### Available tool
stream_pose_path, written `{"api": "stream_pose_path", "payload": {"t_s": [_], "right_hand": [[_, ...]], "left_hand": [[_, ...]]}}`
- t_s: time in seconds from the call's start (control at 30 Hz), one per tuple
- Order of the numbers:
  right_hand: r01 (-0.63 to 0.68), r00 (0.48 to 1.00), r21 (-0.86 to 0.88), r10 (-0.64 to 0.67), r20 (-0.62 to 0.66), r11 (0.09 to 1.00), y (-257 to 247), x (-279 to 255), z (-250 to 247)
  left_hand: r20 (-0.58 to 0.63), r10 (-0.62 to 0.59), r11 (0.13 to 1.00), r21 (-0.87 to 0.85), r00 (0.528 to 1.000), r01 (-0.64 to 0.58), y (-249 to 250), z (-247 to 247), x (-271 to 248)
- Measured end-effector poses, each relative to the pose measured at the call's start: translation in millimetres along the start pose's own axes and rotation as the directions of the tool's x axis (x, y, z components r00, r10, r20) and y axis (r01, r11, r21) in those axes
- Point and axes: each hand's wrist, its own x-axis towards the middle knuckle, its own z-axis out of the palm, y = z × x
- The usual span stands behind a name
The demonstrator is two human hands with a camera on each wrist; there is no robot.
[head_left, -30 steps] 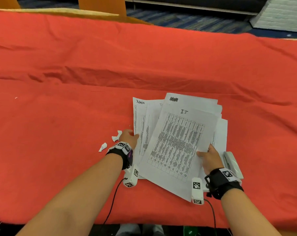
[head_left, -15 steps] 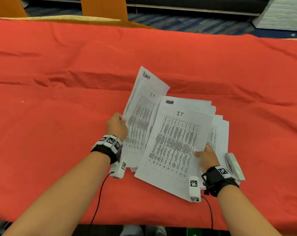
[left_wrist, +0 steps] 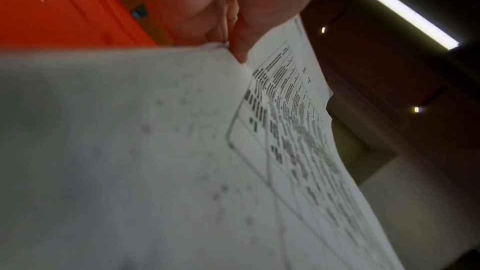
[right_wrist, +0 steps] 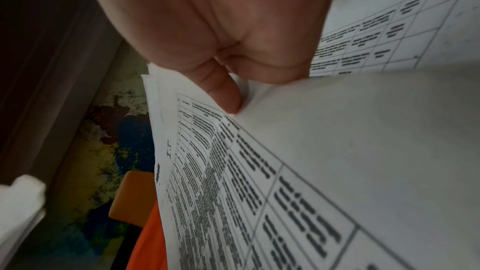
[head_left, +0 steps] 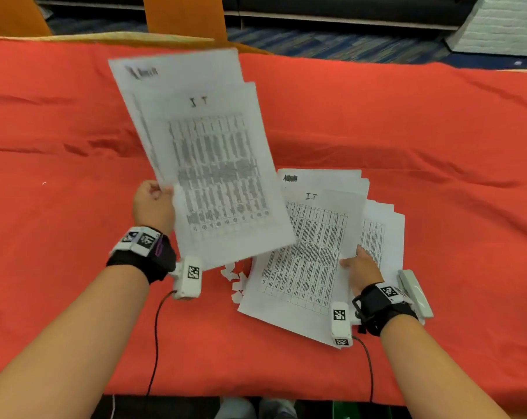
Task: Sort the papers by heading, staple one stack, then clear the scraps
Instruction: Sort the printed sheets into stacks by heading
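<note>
My left hand point(head_left: 153, 204) pinches the left edge of a few printed sheets point(head_left: 207, 164) and holds them up off the table; the front one is headed "I.T", one behind reads "Admin". In the left wrist view the thumb point(left_wrist: 241, 42) lies on those sheets point(left_wrist: 298, 141). My right hand point(head_left: 359, 264) grips the right edge of the top "I.T" sheet point(head_left: 310, 252) of the fanned pile on the red cloth; in the right wrist view its thumb point(right_wrist: 223, 91) lies on that sheet point(right_wrist: 259, 171), whose edge curls up. Small white scraps point(head_left: 236, 278) lie between the two hands.
A white stapler point(head_left: 415, 293) lies on the cloth just right of my right wrist, partly under the pile's edge. The red cloth point(head_left: 74, 131) covers the whole table. Orange chair backs point(head_left: 183, 16) stand beyond the far edge.
My left hand has lifted a few sheets off the pile's left side, up and to the left. The scraps beneath them are uncovered again. The right hand stays on the pile.
</note>
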Motion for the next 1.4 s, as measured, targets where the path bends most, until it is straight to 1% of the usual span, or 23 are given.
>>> {"api": "stream_pose_path", "payload": {"t_s": [0.03, 0.1, 0.17, 0.23, 0.3, 0.37, 0.43, 0.5, 0.57, 0.67, 0.73, 0.83, 0.93, 0.97, 1.03, 1.13, 1.27, 1.4], "right_hand": [[0.004, 1.0, 0.006, -0.004, 0.011, 1.0, -3, -2, 3], [0.008, 1.0, 0.02, -0.008, 0.025, 1.0, -7, -5, 10], [-0.007, 0.999, 0.061, 0.004, 0.054, 0.998, -7, -6, 14], [-0.012, 0.997, 0.078, 0.006, 0.082, 0.997, -6, -7, 19], [-0.004, 0.994, 0.062, -0.002, 0.109, 0.998, -6, -10, 23], [-0.005, 0.991, 0.08, -0.005, 0.132, 0.997, -6, -13, 25], [-0.019, 0.986, 0.141, -0.004, 0.164, 0.99, -8, -20, 27], [-0.028, 0.983, 0.123, 0.005, 0.183, 0.992, -12, -24, 27], [0.025, 0.977, 0.037, -0.032, 0.21, 0.999, -17, -29, 27], [0.206, 0.957, -0.058, -0.189, 0.219, 0.977, -26, -32, 26], [0.324, 0.931, -0.11, -0.296, 0.214, 0.94, -40, -38, 24], [0.444, 0.887, -0.092, -0.424, 0.181, 0.891, -66, -46, 24], [0.536, 0.839, -0.067, -0.523, 0.15, 0.841, -84, -51, 25], [0.546, 0.833, -0.063, -0.534, 0.144, 0.836, -87, -52, 26], [0.544, 0.832, -0.036, -0.533, 0.156, 0.839, -89, -54, 26], [0.547, 0.828, -0.035, -0.534, 0.171, 0.836, -88, -54, 28], [0.591, 0.802, -0.007, -0.586, 0.119, 0.807, -94, -60, 37], [0.601, 0.796, 0.005, -0.6, 0.088, 0.799, -99, -70, 49]], "left_hand": [[0.064, -0.038, 0.999, 0.015, 0.997, 0.037, -8, 9, -9], [0.2, -0.115, 0.992, 0.073, 0.973, 0.102, -24, 27, -32], [0.322, -0.189, 0.975, 0.174, 0.928, 0.138, -43, 41, -57], [0.41, -0.249, 0.957, 0.242, 0.877, 0.159, -56, 51, -76], [0.47, -0.299, 0.945, 0.265, 0.831, 0.191, -59, 57, -90], [0.495, -0.34, 0.936, 0.263, 0.799, 0.236, -56, 61, -99], [0.496, -0.367, 0.928, 0.26, 0.787, 0.269, -49, 62, -104], [0.502, -0.369, 0.929, 0.218, 0.782, 0.298, -42, 62, -106], [0.523, -0.325, 0.945, 0.16, 0.788, 0.284, -36, 63, -106], [0.52, -0.193, 0.981, 0.086, 0.832, 0.174, -20, 61, -106], [0.507, -0.086, 0.994, -0.021, 0.858, 0.111, -6, 60, -104], [0.458, 0.056, 0.988, -0.153, 0.887, 0.016, 15, 57, -99], [0.414, 0.137, 0.964, -0.263, 0.9, -0.026, 32, 49, -100], [0.407, 0.157, 0.956, -0.29, 0.9, -0.036, 35, 46, -101], [0.414, 0.162, 0.947, -0.321, 0.896, -0.023, 37, 42, -105], [0.42, 0.124, 0.941, -0.337, 0.899, 0.028, 38, 40, -107], [0.356, 0.107, 0.942, -0.336, 0.929, 0.02, 47, 47, -108], [0.327, 0.114, 0.942, -0.336, 0.938, 0.003, 54, 52, -108]]}}
